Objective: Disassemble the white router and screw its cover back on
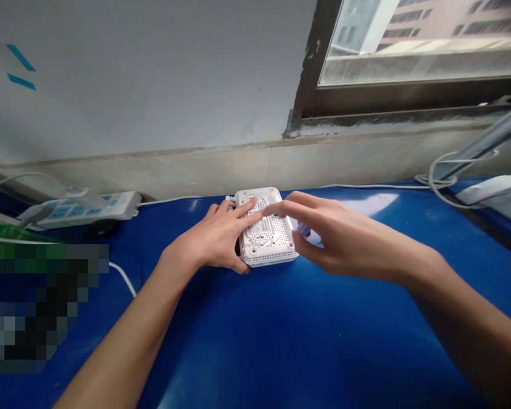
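Note:
A white router [264, 233] with a perforated casing and a printed label lies on the blue tabletop, its vented, labelled side facing up. Across its left side spreads my left hand [219, 236], with fingertips on the label and the thumb against the near left corner, holding it. My right hand [332, 236] is at the router's right side. Its index fingertip reaches over the label area, close to my left fingertips, while the thumb is apart from it by the right edge. Something pale and purplish shows in the gap behind the right fingers; I cannot tell what it is.
A white power strip [89, 207] with a plug in it lies at the back left, near a round black object [102, 228]. A white cable [366, 186] runs along the wall. A grey pole [481, 145] and a white device [500, 193] stand at the right.

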Demonstrator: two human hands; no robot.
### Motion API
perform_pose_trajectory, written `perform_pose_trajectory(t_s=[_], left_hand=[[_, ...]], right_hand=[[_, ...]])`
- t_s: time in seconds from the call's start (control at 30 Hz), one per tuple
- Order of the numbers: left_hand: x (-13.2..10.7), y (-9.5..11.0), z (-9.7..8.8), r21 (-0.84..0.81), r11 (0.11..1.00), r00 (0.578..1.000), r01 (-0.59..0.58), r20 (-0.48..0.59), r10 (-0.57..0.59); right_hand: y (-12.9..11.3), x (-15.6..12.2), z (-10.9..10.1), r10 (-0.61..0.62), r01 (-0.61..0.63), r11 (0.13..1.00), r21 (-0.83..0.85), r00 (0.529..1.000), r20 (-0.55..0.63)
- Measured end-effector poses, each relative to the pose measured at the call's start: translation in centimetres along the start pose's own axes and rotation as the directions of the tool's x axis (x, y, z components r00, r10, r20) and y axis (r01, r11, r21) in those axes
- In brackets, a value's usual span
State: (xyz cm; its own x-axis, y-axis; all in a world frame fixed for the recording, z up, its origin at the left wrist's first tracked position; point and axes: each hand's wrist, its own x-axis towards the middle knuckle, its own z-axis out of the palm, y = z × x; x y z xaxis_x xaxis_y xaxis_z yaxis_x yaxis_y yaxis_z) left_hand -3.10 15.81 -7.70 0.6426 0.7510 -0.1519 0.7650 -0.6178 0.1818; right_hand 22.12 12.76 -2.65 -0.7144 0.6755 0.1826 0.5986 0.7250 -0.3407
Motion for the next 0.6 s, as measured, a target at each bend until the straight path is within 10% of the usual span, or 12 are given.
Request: perform_pose_trajectory(t_s=[0.6], left_hand=[[-0.8,0.1,1.1,0.0,0.999,0.993,-0.035,-0.11,0.034]], right_hand=[[0.7,0.2,1.3,0.025,-0.018,0.997,0.075,0.996,-0.091]])
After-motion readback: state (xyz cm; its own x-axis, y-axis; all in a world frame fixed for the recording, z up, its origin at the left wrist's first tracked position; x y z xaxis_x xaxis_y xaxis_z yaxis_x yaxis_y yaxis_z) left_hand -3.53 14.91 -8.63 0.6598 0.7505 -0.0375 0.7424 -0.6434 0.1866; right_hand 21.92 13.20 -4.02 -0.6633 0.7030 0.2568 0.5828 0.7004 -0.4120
